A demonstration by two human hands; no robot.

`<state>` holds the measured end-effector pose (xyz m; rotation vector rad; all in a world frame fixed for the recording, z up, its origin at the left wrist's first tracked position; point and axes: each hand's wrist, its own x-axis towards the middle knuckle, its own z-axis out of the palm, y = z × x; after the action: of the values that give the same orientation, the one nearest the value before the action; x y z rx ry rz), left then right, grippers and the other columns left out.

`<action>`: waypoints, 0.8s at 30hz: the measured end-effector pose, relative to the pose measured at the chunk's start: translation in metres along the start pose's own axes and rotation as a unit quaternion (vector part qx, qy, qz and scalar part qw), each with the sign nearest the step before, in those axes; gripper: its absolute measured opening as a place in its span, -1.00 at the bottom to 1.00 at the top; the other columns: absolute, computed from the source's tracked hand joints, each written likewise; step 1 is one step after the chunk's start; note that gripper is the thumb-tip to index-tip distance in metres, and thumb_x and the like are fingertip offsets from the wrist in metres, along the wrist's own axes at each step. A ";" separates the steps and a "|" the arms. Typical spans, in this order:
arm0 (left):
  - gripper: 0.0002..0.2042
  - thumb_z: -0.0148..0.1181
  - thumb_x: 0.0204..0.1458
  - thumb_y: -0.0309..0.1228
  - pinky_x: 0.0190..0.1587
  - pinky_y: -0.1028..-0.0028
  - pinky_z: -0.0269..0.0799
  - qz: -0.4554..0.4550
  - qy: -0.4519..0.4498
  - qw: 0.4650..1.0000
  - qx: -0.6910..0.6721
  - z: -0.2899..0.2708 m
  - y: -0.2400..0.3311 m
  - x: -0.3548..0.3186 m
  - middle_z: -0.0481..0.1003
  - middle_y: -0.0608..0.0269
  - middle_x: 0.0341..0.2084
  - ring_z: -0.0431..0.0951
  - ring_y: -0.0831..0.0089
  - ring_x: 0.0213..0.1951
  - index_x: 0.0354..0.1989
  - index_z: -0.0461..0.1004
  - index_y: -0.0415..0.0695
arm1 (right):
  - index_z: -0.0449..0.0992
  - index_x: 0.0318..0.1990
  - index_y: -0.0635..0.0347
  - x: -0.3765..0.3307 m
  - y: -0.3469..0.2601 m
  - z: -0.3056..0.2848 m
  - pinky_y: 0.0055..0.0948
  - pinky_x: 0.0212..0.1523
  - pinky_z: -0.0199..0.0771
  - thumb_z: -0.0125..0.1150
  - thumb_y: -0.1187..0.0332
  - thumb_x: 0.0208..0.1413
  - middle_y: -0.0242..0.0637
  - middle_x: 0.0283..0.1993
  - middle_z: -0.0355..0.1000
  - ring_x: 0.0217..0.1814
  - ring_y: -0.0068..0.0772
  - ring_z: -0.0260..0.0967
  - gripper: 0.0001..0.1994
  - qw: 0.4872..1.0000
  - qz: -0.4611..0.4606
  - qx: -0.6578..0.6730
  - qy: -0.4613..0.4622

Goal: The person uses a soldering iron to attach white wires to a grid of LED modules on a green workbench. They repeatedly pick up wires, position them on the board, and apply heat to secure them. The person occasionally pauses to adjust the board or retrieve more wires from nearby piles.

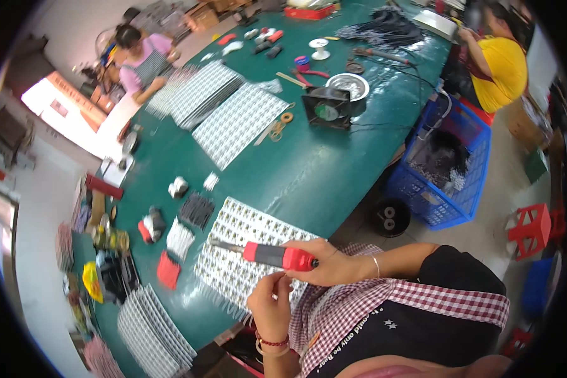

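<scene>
My right hand (pixel 334 264) is wrapped round a red and black soldering gun (pixel 268 254). Its metal tip points left, over a white panel (pixel 230 220) that carries rows of small dark parts and lies at the table's near edge. Just below the tool's grip, my left hand (pixel 271 305) is closed in a pinch, fingertips together. Whatever sits between them is too small to make out. Thin wires fringe the panel's lower left edge. Beside it lie bundles of red (pixel 168 269), white (pixel 180 239) and black wires (pixel 197 210).
Stacked panels lie at the near left (pixel 154 331) and farther up the green table (pixel 309 183). A small black fan (pixel 326 108) stands near a metal bowl (pixel 348 87). A blue basket (pixel 447 183) is on the right. Two people sit across, in pink (pixel 135 75) and yellow (pixel 504 63).
</scene>
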<state>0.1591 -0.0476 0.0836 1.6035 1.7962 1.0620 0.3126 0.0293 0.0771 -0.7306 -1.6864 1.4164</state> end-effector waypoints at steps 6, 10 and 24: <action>-0.93 0.17 0.05 -0.56 -0.52 0.44 0.40 0.001 0.026 1.000 0.014 0.005 0.003 -0.020 0.52 0.06 -0.60 0.56 0.37 -0.60 -0.33 0.53 -0.28 | 0.47 -0.14 0.24 -0.019 0.001 0.004 -0.51 -0.24 0.46 0.34 0.43 0.03 -0.37 -0.31 0.51 -0.25 -0.62 0.46 -0.75 0.987 0.141 0.073 -0.014; -0.93 0.18 0.04 -0.55 -0.49 0.44 0.41 0.039 0.065 0.997 -0.009 0.011 0.001 -0.035 0.52 0.07 -0.56 0.56 0.32 -0.56 -0.32 0.53 -0.25 | 0.42 -0.08 0.29 -0.026 0.002 0.006 -0.58 -0.35 0.52 0.32 0.53 0.00 -0.37 -0.30 0.48 -0.35 -0.56 0.49 -0.69 0.973 0.174 0.150 -0.017; -0.95 0.20 0.00 -0.58 -0.39 0.41 0.39 -0.018 0.108 0.994 0.008 0.032 -0.019 -0.063 0.46 0.10 -0.51 0.50 0.24 -0.45 -0.36 0.51 -0.26 | 0.29 0.11 0.31 -0.064 0.029 -0.047 -0.50 -0.38 0.49 0.18 0.31 0.20 -0.22 -0.32 0.48 -0.34 -0.41 0.48 -0.60 0.976 0.084 0.186 0.074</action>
<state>0.1847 -0.1023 0.0420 1.5074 1.9692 1.2481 0.3836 0.0062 0.0378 -0.7561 -1.2196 1.6916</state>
